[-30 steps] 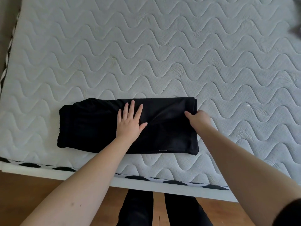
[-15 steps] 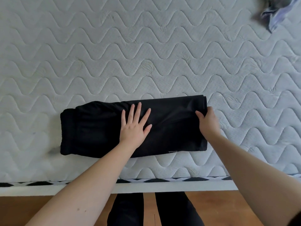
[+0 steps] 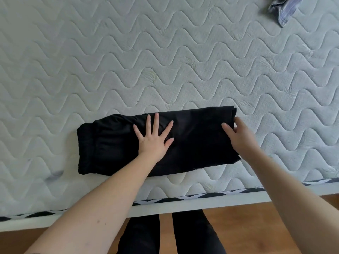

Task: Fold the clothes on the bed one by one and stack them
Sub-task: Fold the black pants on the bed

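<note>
A quilted white mattress (image 3: 165,57) fills the bed. Near its front edge lies a folded black garment (image 3: 198,143), a long rectangle. The left hand (image 3: 153,142) presses flat on its middle, fingers (image 3: 156,120) straight and spread. The right hand (image 3: 238,136) pinches the garment's right end, thumb on top. A crumpled grey-blue cloth (image 3: 282,8) lies at the far right corner, well apart.

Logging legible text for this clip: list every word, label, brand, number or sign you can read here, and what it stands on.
None can be read.
black garment: no print shows; a small pale speck at its near edge is too small to tell.
mattress: quilted waves only, no label.
crumpled cloth: no lettering visible.
</note>
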`<state>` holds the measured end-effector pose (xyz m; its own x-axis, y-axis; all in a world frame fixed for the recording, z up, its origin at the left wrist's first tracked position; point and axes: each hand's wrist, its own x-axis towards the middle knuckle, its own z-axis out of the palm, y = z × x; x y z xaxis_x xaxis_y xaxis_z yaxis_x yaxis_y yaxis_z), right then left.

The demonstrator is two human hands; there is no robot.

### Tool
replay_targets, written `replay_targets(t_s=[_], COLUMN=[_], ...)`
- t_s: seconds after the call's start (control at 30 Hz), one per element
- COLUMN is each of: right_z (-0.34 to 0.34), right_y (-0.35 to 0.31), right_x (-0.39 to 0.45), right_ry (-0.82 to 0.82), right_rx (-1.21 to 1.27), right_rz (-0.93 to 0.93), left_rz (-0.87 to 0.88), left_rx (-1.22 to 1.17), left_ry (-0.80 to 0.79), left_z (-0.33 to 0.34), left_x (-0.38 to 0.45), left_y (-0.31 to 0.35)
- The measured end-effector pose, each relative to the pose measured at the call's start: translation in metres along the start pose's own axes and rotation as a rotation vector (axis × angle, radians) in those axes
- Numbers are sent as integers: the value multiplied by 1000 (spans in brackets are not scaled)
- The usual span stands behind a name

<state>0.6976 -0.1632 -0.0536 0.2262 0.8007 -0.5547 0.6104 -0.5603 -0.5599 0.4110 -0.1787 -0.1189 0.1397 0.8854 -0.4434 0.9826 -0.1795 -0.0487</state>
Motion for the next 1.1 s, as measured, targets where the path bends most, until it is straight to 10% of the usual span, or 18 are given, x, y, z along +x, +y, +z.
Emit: replay_targets(t_s=[0.27,0.67,1.1], right_z=[22,147,263], right_y=[-84,-190,-244], right_x=[-47,-68,-83], right_ry=[-232,-384,-524], right_rx=[-42,-117,-69], right_rz=[-248,-467,-382], left_rz=[134,-355,-481], left_rx=[-159,-1948,-1985], left_ry=[232,-267,-374], left_z=[-31,-64,-34], left_x=[-21,-49,-75], left_y=[-28,-126,-230])
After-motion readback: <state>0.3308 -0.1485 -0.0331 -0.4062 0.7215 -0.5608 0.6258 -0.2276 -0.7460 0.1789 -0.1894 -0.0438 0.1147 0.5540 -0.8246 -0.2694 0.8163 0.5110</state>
